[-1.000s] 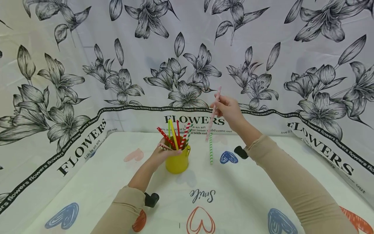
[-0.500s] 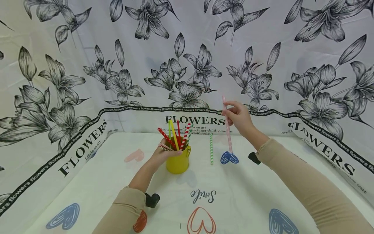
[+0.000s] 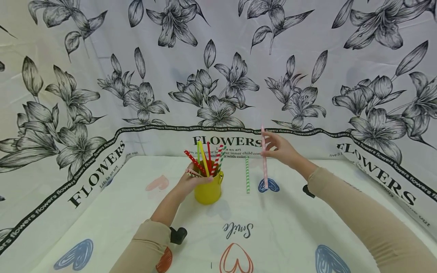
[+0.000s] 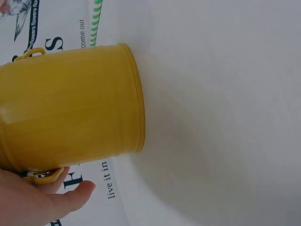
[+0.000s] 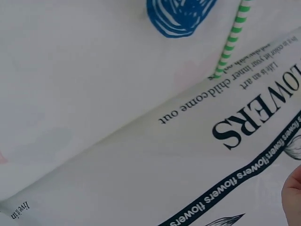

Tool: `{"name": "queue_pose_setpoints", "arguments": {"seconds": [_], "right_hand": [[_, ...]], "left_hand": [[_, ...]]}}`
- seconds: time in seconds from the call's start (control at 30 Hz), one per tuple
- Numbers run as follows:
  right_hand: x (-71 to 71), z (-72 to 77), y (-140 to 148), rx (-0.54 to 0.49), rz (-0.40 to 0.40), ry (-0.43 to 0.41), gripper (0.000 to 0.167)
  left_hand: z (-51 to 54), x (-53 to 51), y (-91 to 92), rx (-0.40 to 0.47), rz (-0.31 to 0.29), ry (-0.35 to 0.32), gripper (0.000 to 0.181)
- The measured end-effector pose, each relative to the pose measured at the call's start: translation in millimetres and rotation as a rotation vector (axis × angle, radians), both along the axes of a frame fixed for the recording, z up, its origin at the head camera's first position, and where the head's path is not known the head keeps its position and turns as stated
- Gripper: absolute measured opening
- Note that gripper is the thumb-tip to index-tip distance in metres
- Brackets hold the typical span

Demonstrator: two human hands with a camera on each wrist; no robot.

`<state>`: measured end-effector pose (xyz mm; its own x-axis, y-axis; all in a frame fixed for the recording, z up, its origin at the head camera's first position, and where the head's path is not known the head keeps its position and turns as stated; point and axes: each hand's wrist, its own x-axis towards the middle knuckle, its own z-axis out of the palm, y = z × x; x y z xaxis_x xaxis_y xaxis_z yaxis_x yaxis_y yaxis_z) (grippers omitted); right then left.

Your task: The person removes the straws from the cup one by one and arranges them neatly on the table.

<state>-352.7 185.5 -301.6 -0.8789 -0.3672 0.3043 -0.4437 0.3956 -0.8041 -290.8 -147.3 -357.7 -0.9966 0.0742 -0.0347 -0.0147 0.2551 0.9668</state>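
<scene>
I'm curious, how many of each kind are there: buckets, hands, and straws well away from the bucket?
Bucket: 1
Hands: 2, left hand and right hand
Straws away from the bucket: 2, pink straw and green-striped straw
Total: 5

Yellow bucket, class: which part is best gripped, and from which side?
Probably the upper wall, from the left: the yellow bucket is round-walled and roughly upright, and straws jutting from its mouth crowd any approach from above.
</scene>
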Motion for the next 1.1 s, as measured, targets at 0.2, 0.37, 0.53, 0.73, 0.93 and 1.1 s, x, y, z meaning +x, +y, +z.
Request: {"name": "queue_pose_setpoints", "arguments": {"seconds": [0.2,0.37,0.53,0.73,0.93,1.1], "right_hand": [[-9.0,-18.6,4.5,0.022,-0.006,-0.011,0.076],[-19.6,-37.2,6.1,0.058,-0.017,-0.01,0.074],[-30.0,-52.8,6.7,0.103,-0.024,-0.02,0.072],[-38.4,-63.3,5.4,0.146,-0.013,-0.086,0.071],[-45.5,-76.0,6.0,0.189,0.007,-0.125,0.069],[-49.5,-81.9,4.8,0.241,0.006,-0.164,0.07]], "left_hand": [[1.2,-0.9,-0.7,0.014,-0.009,-0.003,0.082],[1.0,-1.7,-1.0,0.003,0.002,-0.016,0.083],[1.2,-1.9,-0.4,-0.004,0.01,-0.01,0.081],[2.0,-1.4,-1.5,0.002,-0.015,0.012,0.08],[2.0,0.1,0.4,0.001,0.017,-0.019,0.083],[0.2,1.3,1.2,0.005,0.013,-0.002,0.081]]}}
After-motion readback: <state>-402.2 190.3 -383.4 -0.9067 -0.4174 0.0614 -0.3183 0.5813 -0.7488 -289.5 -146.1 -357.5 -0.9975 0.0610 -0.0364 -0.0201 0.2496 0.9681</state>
